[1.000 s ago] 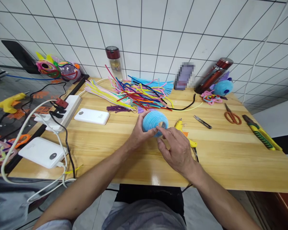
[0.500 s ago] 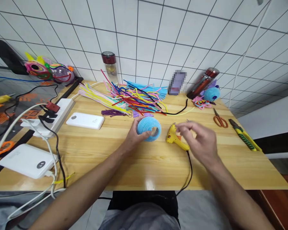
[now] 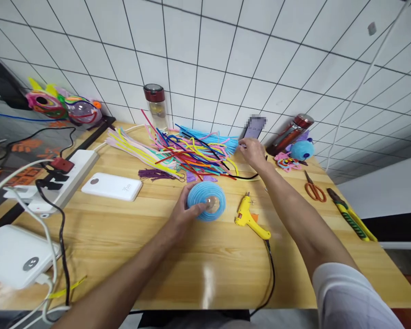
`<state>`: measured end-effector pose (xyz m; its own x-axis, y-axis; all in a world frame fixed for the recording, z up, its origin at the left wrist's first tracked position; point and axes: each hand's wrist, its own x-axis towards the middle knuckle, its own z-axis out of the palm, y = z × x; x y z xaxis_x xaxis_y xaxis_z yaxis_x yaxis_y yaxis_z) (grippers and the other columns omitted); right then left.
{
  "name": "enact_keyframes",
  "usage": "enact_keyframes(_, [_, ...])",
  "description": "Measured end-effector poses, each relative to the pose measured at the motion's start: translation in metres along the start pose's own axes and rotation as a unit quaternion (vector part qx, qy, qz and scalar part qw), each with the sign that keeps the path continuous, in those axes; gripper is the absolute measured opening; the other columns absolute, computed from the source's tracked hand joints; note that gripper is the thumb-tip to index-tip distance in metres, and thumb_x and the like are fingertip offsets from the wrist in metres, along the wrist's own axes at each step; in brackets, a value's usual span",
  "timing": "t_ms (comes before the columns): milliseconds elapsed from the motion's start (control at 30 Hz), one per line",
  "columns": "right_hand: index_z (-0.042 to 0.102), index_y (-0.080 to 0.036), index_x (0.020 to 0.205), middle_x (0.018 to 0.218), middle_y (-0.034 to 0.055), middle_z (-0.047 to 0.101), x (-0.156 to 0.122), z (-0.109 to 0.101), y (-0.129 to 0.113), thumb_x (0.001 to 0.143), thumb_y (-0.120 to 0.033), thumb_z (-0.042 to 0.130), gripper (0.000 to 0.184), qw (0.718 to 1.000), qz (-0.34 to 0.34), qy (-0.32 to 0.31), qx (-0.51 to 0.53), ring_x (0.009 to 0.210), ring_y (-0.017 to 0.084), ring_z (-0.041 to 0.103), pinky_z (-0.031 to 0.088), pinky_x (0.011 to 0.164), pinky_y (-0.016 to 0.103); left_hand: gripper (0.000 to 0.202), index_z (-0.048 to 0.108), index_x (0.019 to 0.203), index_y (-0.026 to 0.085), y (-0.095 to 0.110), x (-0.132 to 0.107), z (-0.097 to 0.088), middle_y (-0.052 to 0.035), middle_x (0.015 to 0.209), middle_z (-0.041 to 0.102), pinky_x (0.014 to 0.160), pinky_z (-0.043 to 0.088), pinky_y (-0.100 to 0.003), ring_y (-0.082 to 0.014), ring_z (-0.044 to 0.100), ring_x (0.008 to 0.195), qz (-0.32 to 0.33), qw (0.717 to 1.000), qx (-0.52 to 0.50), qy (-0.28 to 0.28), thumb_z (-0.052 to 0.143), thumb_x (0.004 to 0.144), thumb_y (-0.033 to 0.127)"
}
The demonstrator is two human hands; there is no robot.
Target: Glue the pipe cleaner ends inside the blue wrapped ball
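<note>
My left hand [image 3: 185,208] is closed around a round ball wrapped in rows of light blue pipe cleaner [image 3: 196,194], holding it just over the table. A clear, unwrapped patch shows on the ball's upper face, with my thumb beside it. My right hand [image 3: 253,153] is stretched out to the back of the table, at the right-hand ends of the blue pipe cleaners [image 3: 229,142]. Its fingertips are pinched together; whether a pipe cleaner is between them is too small to tell. A yellow glue gun [image 3: 248,217] lies right of the ball, below my right forearm.
Mixed coloured pipe cleaners [image 3: 195,153] are heaped along the back. Behind them stand a glass bottle [image 3: 156,107], a phone [image 3: 253,128] and a red flask [image 3: 291,135]. Scissors [image 3: 315,187] and pliers [image 3: 351,214] lie right. A power bank [image 3: 112,186] and power strip [image 3: 66,180] are left.
My right hand has moved from above the glue gun to the back of the table, by the blue pipe cleaners. My left hand still holds the ball. The camera view has shifted.
</note>
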<state>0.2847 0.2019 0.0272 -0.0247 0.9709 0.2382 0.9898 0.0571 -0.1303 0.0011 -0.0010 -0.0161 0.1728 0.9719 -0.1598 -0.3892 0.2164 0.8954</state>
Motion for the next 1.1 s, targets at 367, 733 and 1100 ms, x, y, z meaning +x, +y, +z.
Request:
enact_keyframes(367, [0.077, -0.018, 0.132, 0.14, 0.0188, 0.073, 0.038, 0.017, 0.002, 0.106, -0.022, 0.04, 0.044, 0.999, 0.024, -0.013, -0.019, 0.125, 0.03, 0.064, 0.051, 0.101, 0.039, 0.052, 0.068, 0.123, 0.025, 0.057, 0.019, 0.021, -0.0055, 0.121, 0.078, 0.096, 0.062, -0.041, -0.0281, 0.073, 0.114, 0.078, 0.992, -0.087, 0.045, 0.083, 0.076, 0.043])
enact_keyframes(733, [0.072, -0.022, 0.143, 0.142, 0.0157, 0.075, 0.071, 0.011, 0.002, 0.104, -0.016, 0.049, 0.046, 0.996, -0.03, -0.06, -0.055, 0.123, 0.027, 0.068, 0.052, 0.097, 0.035, 0.039, 0.064, 0.109, 0.021, 0.074, 0.227, 0.075, -0.0058, 0.102, 0.077, 0.094, 0.063, -0.047, -0.0258, 0.074, 0.099, 0.027, 0.972, -0.23, -0.031, 0.076, 0.079, 0.043])
enact_keyframes(1100, [0.081, -0.01, 0.122, 0.124, 0.0278, 0.079, 0.066, 0.006, -0.006, 0.103, -0.018, 0.049, 0.039, 0.98, -0.038, -0.109, -0.161, 0.124, 0.036, 0.069, 0.053, 0.098, 0.042, 0.043, 0.065, 0.113, 0.022, 0.027, 0.308, 0.066, -0.0043, 0.095, 0.074, 0.092, 0.059, -0.037, -0.0238, 0.072, 0.1, 0.005, 0.966, -0.25, 0.071, 0.082, 0.079, 0.044])
